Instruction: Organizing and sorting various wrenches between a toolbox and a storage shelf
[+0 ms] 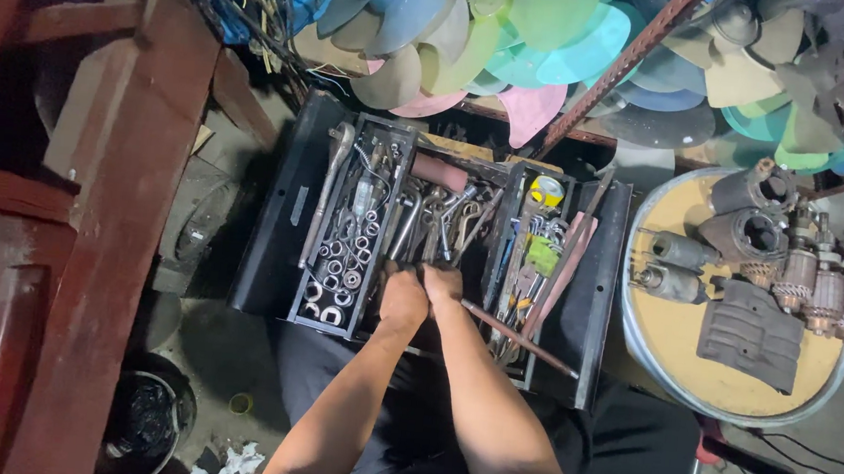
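A black fold-out metal toolbox (276, 241) lies open on the floor before me. Its left tray (352, 232) holds several sockets and a ratchet handle. The middle well (443, 219) holds wrenches, and the right tray (531, 256) holds screwdrivers and a yellow tape measure. My left hand (403, 294) and my right hand (443, 285) are side by side at the near edge of the middle well, fingers curled down among the tools. What either hand grips is hidden. A long thin rod (519, 338) slants out to the right from under my right hand.
A round yellow-topped metal tray (670, 337) at right carries motor armatures, housings and a dark ribbed part. Stacked coloured fan blades (518, 34) fill the back. Dark red metal frames (114, 193) stand at left. A round can (142, 416) sits lower left, cables lower right.
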